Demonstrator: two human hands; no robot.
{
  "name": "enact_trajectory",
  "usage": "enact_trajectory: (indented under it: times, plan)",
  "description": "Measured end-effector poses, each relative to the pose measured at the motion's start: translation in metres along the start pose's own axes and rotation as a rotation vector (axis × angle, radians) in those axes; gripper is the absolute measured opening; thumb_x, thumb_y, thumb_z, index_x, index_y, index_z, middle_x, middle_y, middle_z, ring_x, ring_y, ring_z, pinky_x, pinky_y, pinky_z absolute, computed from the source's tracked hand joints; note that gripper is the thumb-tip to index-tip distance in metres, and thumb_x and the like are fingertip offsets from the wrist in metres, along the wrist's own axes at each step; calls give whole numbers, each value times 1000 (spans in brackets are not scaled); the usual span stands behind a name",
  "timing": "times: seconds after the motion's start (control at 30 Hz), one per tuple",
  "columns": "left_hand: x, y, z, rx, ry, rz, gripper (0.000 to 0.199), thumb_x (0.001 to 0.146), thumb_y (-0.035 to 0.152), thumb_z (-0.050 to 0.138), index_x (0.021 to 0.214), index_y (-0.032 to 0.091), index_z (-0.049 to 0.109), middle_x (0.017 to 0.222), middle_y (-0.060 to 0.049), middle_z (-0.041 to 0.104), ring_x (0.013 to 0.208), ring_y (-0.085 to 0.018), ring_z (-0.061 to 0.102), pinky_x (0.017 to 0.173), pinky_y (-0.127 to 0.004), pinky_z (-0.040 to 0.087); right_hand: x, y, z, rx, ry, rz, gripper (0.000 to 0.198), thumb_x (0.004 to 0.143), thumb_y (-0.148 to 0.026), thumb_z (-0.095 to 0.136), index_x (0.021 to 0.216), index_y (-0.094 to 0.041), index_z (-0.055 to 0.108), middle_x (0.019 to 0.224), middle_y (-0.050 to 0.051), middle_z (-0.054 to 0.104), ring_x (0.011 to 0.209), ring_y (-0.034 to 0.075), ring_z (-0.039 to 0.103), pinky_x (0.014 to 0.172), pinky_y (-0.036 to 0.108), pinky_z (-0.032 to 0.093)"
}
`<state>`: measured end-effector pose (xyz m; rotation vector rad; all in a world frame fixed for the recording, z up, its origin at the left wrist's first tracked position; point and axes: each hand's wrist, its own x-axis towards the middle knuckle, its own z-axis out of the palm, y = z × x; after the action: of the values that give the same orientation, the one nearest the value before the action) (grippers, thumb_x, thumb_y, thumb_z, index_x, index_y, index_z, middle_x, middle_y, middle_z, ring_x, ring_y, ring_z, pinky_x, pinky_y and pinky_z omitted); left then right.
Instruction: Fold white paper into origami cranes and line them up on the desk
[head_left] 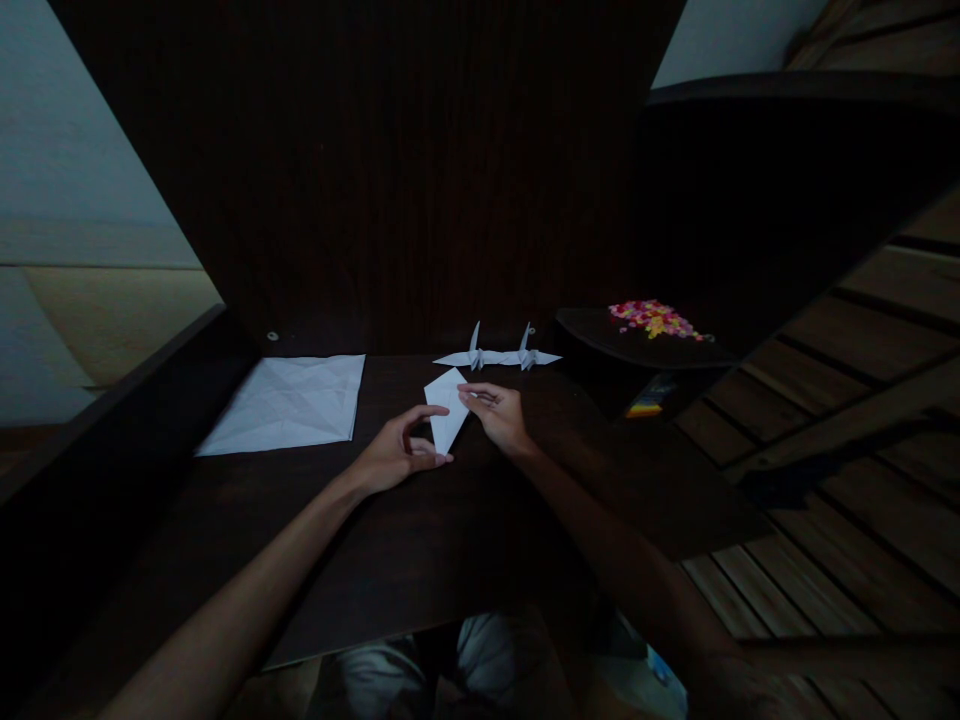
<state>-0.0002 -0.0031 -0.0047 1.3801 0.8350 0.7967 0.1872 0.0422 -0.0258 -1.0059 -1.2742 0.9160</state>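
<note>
White kite-shaped folded paper sits between both hands' fingers, over the dark brown wooden worktop. The left hand grips it with the index finger on its face and thumb at its lower tip; the right hand has its fingers clamped on the upper right edge. Just beyond the fingers stand two white folded-paper cranes; left of them lies creased white rectangular paper.

Wearer's body: the left hand and right hand are bare, with slender fingers; both forearms are uncovered and taper toward the wrists; the legwear appears pale greyish and creased.
</note>
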Motion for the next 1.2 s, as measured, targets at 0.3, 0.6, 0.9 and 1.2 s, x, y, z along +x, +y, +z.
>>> enact_trajectory:
  times: [0.3, 0.6, 0.9, 1.2]
  plan:
    - [0, 0, -1, 14, -30, -30, 72, 62, 18, 78, 125, 17, 45, 95, -8, 65, 72, -19, 70, 62, -25, 50, 0, 3, -1, -11, -54, 6, 26, 66, -37, 72, 82, -17, 73, 90, 9, 74, 83, 23, 69, 76, 36, 55]
    - [3, 1, -2, 104, 124, 51, 50, 70, 31, 72, 116, 20, 56, 81, 0, 64, 69, -15, 63, 64, -28, 48, -2, 1, -1, -2, -140, 25, 23, 66, -34, 73, 82, -17, 73, 86, 8, 74, 77, 20, 68, 69, 32, 54]
    - [13, -11, -12, 157, 320, 166, 32, 72, 36, 69, 97, 17, 69, 67, 0, 63, 63, -14, 58, 60, -25, 44, -6, -2, 2, 18, -262, 50, 22, 68, -32, 73, 83, -17, 72, 83, 6, 73, 73, 18, 68, 66, 31, 53]
    - [10, -7, -9, 118, 343, 98, 33, 67, 34, 74, 94, 15, 72, 61, 0, 65, 56, -14, 58, 55, -24, 42, -6, -4, 2, 20, -272, 50, 19, 66, -29, 74, 80, -17, 72, 79, 6, 73, 71, 18, 67, 66, 31, 53]
